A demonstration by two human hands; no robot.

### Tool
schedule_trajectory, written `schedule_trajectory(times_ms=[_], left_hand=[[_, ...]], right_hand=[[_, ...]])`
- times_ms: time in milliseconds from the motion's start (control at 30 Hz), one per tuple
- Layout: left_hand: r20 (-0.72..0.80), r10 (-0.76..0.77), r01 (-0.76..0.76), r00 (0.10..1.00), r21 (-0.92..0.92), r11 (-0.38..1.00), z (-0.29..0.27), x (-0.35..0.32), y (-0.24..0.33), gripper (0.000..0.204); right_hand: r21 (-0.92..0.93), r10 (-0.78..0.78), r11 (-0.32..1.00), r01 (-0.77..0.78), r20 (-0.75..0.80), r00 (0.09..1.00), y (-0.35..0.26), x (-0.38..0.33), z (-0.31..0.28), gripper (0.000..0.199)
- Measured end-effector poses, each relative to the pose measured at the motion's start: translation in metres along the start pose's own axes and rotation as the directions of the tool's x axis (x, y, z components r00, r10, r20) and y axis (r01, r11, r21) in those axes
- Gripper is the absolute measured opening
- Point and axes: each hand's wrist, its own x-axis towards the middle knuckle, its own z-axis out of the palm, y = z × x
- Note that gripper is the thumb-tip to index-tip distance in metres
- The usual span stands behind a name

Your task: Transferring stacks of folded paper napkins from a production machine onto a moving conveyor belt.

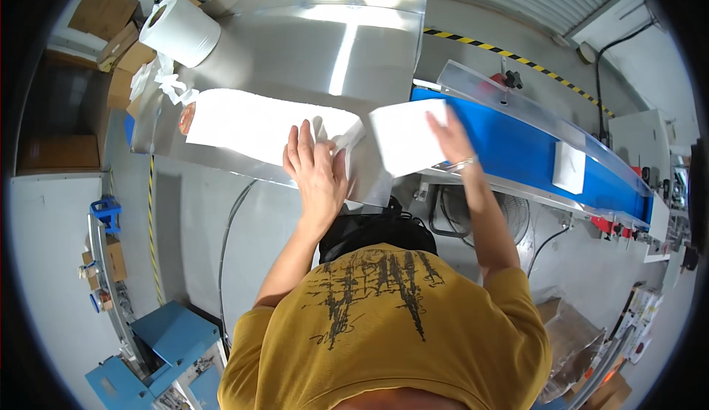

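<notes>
My left hand (317, 160) rests at the right end of a long white row of thin, flat pieces (247, 123) on the metal table, fingers spread. Whether they are paper or film I cannot tell. Crinkled see-through wrapping (369, 181) hangs at that end, over the table's near edge. Slightly smeared by motion, my right hand (452, 142) grips the right edge of a white square sheet or flat packet (406, 138). That piece is between the table and the start of the blue conveyor belt (509, 140). Another white piece (569, 168) lies farther along the belt.
A big white roll (181, 29) stands at the back left of the metal table (295, 48), near crumpled white scraps (171, 81). A clear guard (532, 107) runs along the belt's far side. Beneath the belt is a fan (509, 221). Cardboard boxes (103, 7) are at far left.
</notes>
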Motion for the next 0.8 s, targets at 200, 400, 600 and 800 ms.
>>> schedule_trajectory(times_ms=[200, 400, 600, 800], left_hand=[[0.006, -0.005, 0.004, 1.0, 0.025, 1.0, 0.004, 0.003, 0.001, 0.036], [-0.041, 0.03, -0.03, 0.999, 0.017, 0.999, 0.007, -0.001, -0.003, 0.031], [-0.008, 0.04, -0.04, 0.999, 0.031, 0.999, 0.001, 0.001, -0.003, 0.026], [-0.041, -0.029, 0.026, 0.999, -0.061, 0.998, -0.006, 0.005, -0.006, 0.041]], right_hand=[[-0.512, 0.056, 0.771, -0.379, -0.538, 0.841, 0.06, -0.002, -0.121, 0.049], [-0.799, -0.575, 0.525, 0.292, -0.08, 0.814, -0.004, -0.006, -0.06, 0.065], [-0.074, -0.414, 0.87, 0.487, 0.427, 0.804, -0.065, 0.007, 0.05, 0.053], [0.132, -0.092, 0.99, 0.052, 0.316, 0.944, -0.025, 0.001, 0.041, 0.033]])
